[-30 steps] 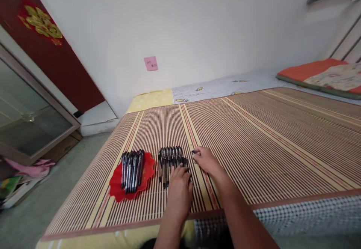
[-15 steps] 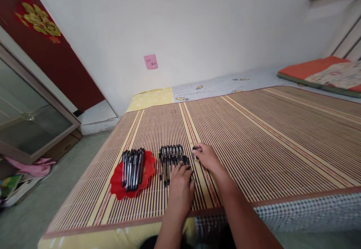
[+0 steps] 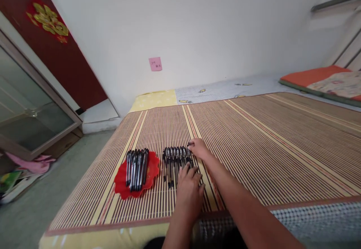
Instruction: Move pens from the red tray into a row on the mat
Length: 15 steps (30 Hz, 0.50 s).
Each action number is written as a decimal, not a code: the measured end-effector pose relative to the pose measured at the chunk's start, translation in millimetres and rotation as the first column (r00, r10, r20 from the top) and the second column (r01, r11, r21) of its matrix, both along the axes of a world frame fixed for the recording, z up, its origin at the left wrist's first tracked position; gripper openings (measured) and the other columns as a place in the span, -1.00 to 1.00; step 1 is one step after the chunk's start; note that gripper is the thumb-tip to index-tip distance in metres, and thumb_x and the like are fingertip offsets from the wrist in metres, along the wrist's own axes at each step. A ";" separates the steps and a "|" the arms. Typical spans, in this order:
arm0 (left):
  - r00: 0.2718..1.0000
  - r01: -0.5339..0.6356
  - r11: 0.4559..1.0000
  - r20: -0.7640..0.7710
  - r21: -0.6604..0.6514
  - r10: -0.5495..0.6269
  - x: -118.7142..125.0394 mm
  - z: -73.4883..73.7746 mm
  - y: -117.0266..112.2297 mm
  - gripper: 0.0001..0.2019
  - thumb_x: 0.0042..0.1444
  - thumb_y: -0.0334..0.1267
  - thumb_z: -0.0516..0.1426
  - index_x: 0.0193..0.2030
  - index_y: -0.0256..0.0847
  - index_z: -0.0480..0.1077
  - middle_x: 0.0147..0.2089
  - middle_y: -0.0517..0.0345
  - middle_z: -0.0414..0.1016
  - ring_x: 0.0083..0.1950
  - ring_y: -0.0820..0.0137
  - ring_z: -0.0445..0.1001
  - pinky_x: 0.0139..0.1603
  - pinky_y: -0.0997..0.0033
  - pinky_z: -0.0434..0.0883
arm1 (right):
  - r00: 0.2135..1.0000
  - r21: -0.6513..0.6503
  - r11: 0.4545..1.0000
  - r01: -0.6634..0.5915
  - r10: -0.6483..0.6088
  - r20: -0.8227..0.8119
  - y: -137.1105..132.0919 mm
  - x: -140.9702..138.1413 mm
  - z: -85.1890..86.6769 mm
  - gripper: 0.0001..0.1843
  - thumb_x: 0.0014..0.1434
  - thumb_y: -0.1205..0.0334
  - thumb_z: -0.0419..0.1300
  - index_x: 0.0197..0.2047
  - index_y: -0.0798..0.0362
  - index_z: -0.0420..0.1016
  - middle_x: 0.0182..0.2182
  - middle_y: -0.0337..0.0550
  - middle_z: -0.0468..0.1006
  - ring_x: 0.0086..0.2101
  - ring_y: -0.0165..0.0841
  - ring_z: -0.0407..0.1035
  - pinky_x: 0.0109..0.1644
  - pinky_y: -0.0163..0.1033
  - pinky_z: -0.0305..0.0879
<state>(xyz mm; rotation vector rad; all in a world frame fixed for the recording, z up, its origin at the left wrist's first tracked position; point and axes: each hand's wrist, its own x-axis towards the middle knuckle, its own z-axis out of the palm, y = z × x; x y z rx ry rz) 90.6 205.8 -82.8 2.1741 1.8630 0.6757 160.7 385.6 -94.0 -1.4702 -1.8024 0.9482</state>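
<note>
Pinching a small black cap (image 3: 189,144) between thumb and fingertips, the right hand (image 3: 200,149) is at the far right end of a row of pens (image 3: 174,159). The left hand (image 3: 188,190) lies palm down over the near right part of the row, fingers bent and slightly apart; whether they clamp a pen beneath cannot be told. The row lies side by side, black tops at the far end, slim barrels running toward the near side, some reaching nearer than others. Just left, a heap of pens (image 3: 137,170) lies on a red scalloped dish (image 3: 153,164). Dish and row rest on a striped mat (image 3: 248,159); beyond, a pink note (image 3: 155,64) is on the white wall (image 3: 225,27).
</note>
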 end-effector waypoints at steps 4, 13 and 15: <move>1.000 -0.003 1.000 0.012 0.026 0.002 1.3 -0.9 -0.6 -0.75 0.15 -0.43 0.19 -0.03 -0.21 0.52 0.18 -0.03 0.48 0.38 0.00 0.21 0.43 -0.23 0.10 | 0.994 0.061 0.998 -0.018 0.011 0.113 -7.2 3.1 -1.5 -0.73 0.03 0.46 0.27 -0.17 0.11 0.66 -0.20 -0.01 0.67 -0.12 -0.25 0.53 0.01 -0.27 0.34; 0.998 -0.024 0.998 0.051 0.059 0.021 2.1 -2.5 -1.5 -0.80 0.20 -0.42 0.15 -0.05 -0.24 0.51 0.14 -0.04 0.49 0.37 0.03 0.23 0.43 -0.17 0.11 | 0.976 0.096 0.992 -0.079 0.057 0.211 -13.2 2.1 4.9 -0.68 0.09 0.43 0.24 -0.07 0.12 0.64 -0.23 -0.03 0.67 -0.17 -0.27 0.53 -0.07 -0.30 0.32; 0.998 -0.029 0.997 0.062 0.065 0.025 1.4 -2.5 -1.8 -0.81 0.21 -0.42 0.15 -0.06 -0.23 0.51 0.14 -0.03 0.49 0.37 0.04 0.23 0.43 -0.16 0.12 | 0.971 0.095 0.991 -0.099 0.076 0.227 -11.7 1.6 5.6 -0.66 0.07 0.42 0.27 -0.06 0.09 0.64 -0.25 -0.07 0.67 -0.20 -0.29 0.53 -0.10 -0.31 0.31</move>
